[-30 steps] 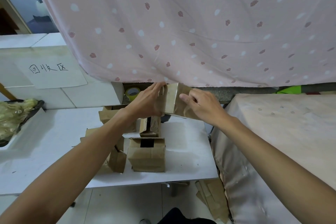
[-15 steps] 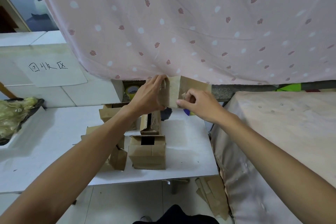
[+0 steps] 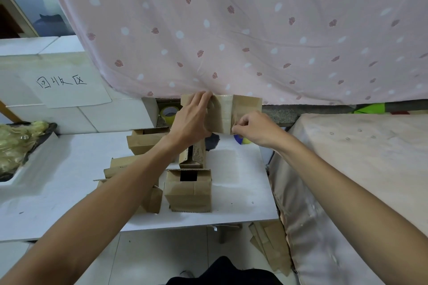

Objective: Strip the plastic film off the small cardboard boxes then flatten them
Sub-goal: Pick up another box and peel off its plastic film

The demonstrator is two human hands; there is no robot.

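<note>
I hold a small brown cardboard box (image 3: 245, 109) up in the air above the back of the white table (image 3: 243, 183). A strip of clear film (image 3: 225, 113) runs down its middle. My left hand (image 3: 192, 120) grips the box's left side, fingers over its top edge. My right hand (image 3: 254, 128) pinches the film at the box's lower edge. Several more small boxes stand on the table below: one with an open top (image 3: 188, 190), one narrower behind it (image 3: 193, 157), and others (image 3: 148, 139) under my left forearm.
A pink dotted curtain (image 3: 231, 30) hangs right behind the held box. A cloth-covered surface (image 3: 359, 169) is on the right. Flattened cardboard (image 3: 271, 245) lies on the floor by the table. A roll of yellow tape (image 3: 169, 112) sits at the back. A labelled white box (image 3: 69, 90) stands left.
The held box has been raised and turned so more of its face shows. My right hand moved from its side down to its lower edge, now pinching the film.
</note>
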